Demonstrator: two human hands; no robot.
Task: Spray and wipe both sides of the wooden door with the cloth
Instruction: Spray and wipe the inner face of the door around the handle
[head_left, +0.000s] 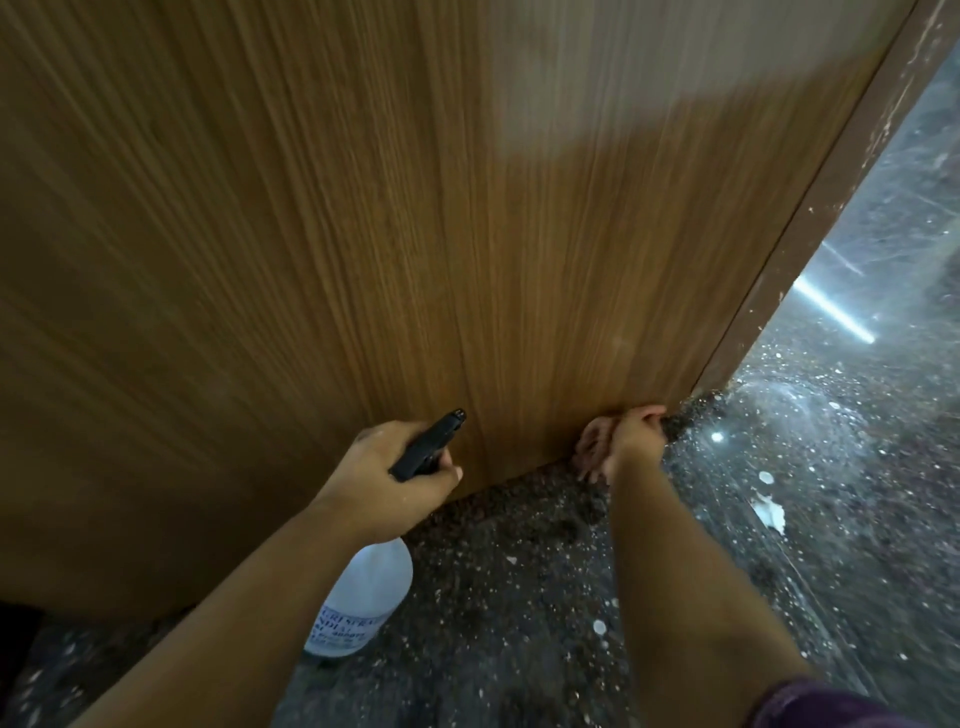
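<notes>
While left hand (382, 480) fingers grip sprayer (363, 597) | right hand (626, 439) fingers curled, contents unclear, at door (363, 234) bottom.

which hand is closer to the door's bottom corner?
Right. The right hand is pressed against the brown wooden door at its bottom corner. The left hand, holding the white plastic spray bottle, is further left along the bottom edge.
</notes>
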